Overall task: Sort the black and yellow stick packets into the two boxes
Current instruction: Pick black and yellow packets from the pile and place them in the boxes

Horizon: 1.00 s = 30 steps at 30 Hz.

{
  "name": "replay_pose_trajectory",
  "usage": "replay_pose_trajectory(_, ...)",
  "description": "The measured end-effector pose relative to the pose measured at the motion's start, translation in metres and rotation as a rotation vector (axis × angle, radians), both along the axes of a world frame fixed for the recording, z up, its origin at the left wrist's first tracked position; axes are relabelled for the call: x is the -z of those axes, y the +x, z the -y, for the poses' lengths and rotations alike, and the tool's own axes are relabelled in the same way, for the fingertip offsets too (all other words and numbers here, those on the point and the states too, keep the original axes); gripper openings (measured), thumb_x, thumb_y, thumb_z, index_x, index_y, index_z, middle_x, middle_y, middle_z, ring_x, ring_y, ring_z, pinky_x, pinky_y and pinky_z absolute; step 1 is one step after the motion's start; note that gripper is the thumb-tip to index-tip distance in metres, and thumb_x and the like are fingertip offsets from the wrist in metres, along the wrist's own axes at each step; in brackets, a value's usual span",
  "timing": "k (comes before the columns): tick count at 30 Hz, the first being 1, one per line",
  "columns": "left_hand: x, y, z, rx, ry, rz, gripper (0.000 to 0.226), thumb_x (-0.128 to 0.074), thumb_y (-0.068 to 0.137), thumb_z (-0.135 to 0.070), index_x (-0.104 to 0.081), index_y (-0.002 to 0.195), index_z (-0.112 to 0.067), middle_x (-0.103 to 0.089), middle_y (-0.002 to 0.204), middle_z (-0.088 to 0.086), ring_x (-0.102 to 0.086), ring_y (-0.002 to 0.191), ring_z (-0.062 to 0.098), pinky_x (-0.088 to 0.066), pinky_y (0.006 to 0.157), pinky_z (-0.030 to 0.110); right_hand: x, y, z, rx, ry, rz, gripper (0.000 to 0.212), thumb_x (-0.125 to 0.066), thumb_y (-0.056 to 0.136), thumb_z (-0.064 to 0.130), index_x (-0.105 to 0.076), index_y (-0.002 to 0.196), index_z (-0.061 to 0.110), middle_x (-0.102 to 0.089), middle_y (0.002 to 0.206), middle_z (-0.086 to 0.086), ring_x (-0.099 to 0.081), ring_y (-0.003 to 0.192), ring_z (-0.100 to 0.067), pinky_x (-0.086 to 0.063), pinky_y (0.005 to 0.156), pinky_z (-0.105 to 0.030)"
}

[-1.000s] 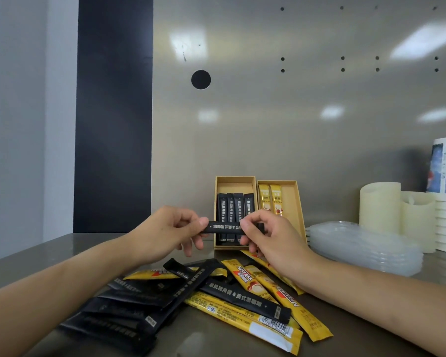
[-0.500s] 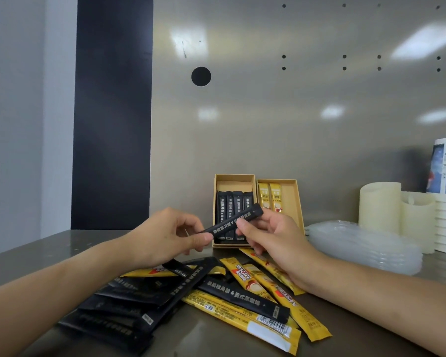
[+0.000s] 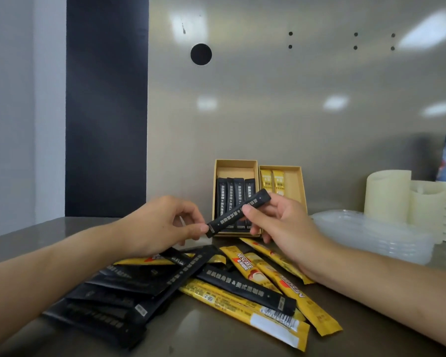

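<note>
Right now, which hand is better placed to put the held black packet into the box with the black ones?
Probably the right hand: it grips the black packet mid-length, just in front of the black-packet box. The left hand only pinches its near end.

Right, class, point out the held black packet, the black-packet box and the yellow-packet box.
held black packet (image 3: 228, 220), head view, middle of its printed face
black-packet box (image 3: 236, 170), head view, bare far inner wall
yellow-packet box (image 3: 292, 187), head view, bare floor at right
</note>
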State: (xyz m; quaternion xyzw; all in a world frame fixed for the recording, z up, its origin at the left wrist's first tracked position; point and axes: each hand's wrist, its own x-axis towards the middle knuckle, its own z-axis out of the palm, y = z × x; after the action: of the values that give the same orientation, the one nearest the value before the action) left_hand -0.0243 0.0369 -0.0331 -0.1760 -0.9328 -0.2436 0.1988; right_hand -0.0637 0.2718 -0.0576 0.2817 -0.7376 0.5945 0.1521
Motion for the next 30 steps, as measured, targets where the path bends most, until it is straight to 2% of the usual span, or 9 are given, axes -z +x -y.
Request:
replay_pose_trajectory(3,-0.0011,0.0006,-0.0008,0.01,-0.003,-0.006,0.009,-0.07,0.092,-0.036,-0.073,0.091,-0.028,-0.076,0.083,-0.005,-0.069,0.07,0.007,-0.053,0.066,0.017,-0.0003,0.0002,0.0025,0.015,0.033,-0.007,0.018,-0.064,0.096,0.03,-0.064,0.114,0.027,-0.077,0.1,0.004,-0.067,0.068,-0.001,-0.049,0.062,-0.021)
replay_pose_trajectory(6,-0.0006,-0.0003,-0.0035,0.017,0.005,-0.008,0.006,-0.073,0.09,-0.032,-0.073,0.09,-0.026,-0.075,0.082,0.0,-0.067,0.067,0.007,-0.053,0.066,0.025,0.0002,0.0005,0.003,0.019,0.041,-0.017,0.019,-0.065,0.096,0.028,-0.064,0.115,0.025,-0.077,0.099,0.003,-0.066,0.066,0.0,-0.049,0.06,-0.022)
replay_pose_trajectory(10,0.0004,-0.0014,-0.0067,0.015,0.002,-0.006,0.006,-0.074,0.09,-0.029,-0.074,0.091,-0.023,-0.075,0.084,0.002,-0.063,0.064,0.003,-0.048,0.058,0.012,0.0009,0.0013,0.0034,0.004,0.043,-0.016,0.017,-0.065,0.096,0.026,-0.065,0.113,0.025,-0.078,0.097,0.003,-0.065,0.064,0.0,-0.049,0.058,-0.022)
replay_pose_trajectory(18,0.0007,-0.0022,-0.0054,0.016,-0.01,0.003,0.006,-0.072,0.091,-0.029,-0.072,0.091,-0.023,-0.074,0.081,-0.003,-0.067,0.067,0.008,-0.047,0.057,0.009,0.0022,-0.0023,0.0032,0.005,0.058,-0.013,0.024,-0.066,0.096,0.028,-0.065,0.119,0.023,-0.078,0.099,0.002,-0.066,0.066,-0.001,-0.048,0.057,-0.021)
replay_pose_trajectory(21,0.0004,-0.0006,-0.0067,0.016,-0.014,0.009,0.007,-0.07,0.093,-0.029,-0.071,0.094,-0.022,-0.074,0.08,-0.005,-0.069,0.069,0.012,-0.05,0.061,0.012,0.0016,-0.0025,0.0031,0.006,0.058,-0.015,0.025,-0.066,0.095,0.027,-0.064,0.12,0.021,-0.078,0.099,0.002,-0.066,0.066,-0.001,-0.049,0.056,-0.021)
replay_pose_trajectory(25,-0.0005,0.0003,-0.008,0.035,0.013,0.025,0.006,-0.065,0.096,-0.028,-0.068,0.097,-0.022,-0.076,0.089,-0.002,-0.072,0.072,0.012,-0.057,0.078,0.027,-0.0005,-0.0006,0.0015,-0.008,0.027,-0.009,0.025,-0.066,0.096,0.024,-0.064,0.12,0.019,-0.078,0.096,0.0,-0.065,0.066,-0.002,-0.049,0.055,-0.021)
replay_pose_trajectory(28,0.0009,0.0001,-0.0084,0.03,0.028,0.019,0.006,-0.061,0.099,-0.025,-0.066,0.098,-0.022,-0.076,0.09,-0.002,-0.072,0.072,0.013,-0.058,0.078,0.031,-0.0008,0.0007,0.0013,-0.034,0.01,0.0,0.025,-0.067,0.095,0.023,-0.065,0.119,0.019,-0.079,0.096,0.0,-0.064,0.067,-0.004,-0.049,0.056,-0.022)
replay_pose_trajectory(30,0.0013,0.0013,-0.0089,0.027,0.018,0.002,0.006,-0.061,0.099,-0.027,-0.066,0.097,-0.023,-0.075,0.089,-0.003,-0.072,0.073,0.013,-0.057,0.075,0.027,-0.002,0.0012,0.0022,-0.038,0.002,-0.001,0.024,-0.067,0.095,0.022,-0.066,0.119,0.019,-0.078,0.093,0.001,-0.065,0.067,-0.003,-0.049,0.055,-0.021)
